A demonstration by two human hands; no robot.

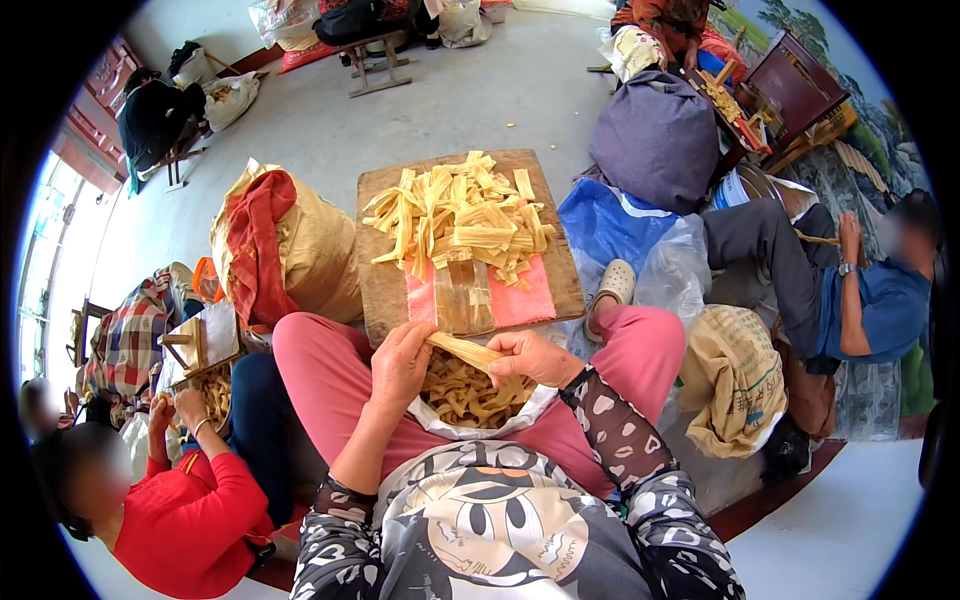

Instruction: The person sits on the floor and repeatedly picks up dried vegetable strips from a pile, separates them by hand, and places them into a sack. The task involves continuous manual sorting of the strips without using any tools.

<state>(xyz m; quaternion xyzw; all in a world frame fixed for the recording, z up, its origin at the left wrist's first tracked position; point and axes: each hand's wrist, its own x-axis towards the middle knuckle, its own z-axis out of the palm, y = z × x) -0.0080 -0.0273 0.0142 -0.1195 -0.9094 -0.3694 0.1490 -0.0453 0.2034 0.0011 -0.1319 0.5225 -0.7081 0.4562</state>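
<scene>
A flat, pale yellow folded strip (466, 350), perhaps dried plant leaf or husk, is stretched between my two hands. My left hand (405, 364) grips its left end, and my right hand (534, 358) pinches the right end between thumb and fingers. Below it, an open white sack (480, 433) between my knees holds many curled yellow-brown pieces (476, 397). Just beyond my hands stands a wooden board (382, 292) with a heap of similar flat strips (465, 217). On its near part lie a pink cloth (523, 304) and a brown, shiny strip (463, 296) across it.
A full tan sack (319, 240) with a red cloth (259, 247) stands left of the board. Blue plastic sheeting (607, 217) and a purple-grey bundle (656, 142) lie to the right. A person in red (187, 517) sits at left, another in blue (874, 307) at right.
</scene>
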